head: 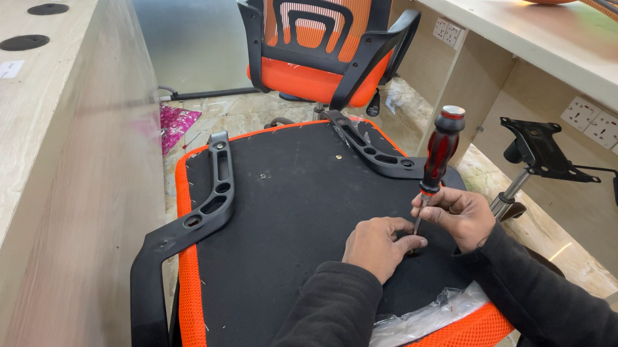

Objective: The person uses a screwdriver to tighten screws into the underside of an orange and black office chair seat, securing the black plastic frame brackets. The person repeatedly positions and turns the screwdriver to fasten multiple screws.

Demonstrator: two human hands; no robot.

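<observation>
Pale wooden desks (24, 160) run down both sides, and between them I've got an upturned orange chair seat (295, 219) lying black underside up, right below me. My right hand (462, 216) has its fingers pinched narrow around the metal shaft of a red-and-black screwdriver (439, 155), which stands upright with its tip down on the seat's underside near the right edge. My left hand (377, 245) sits just beside it, fingers curled close and touching the shaft low down at the tip. One black armrest (191, 222) lies along the seat's left edge, another (376, 150) at the far right corner. Clear plastic wrap (425, 320) bunches at the near edge. An assembled orange mesh chair (320, 32) stands beyond, and a black chair base mechanism (542, 152) sits off right.
</observation>
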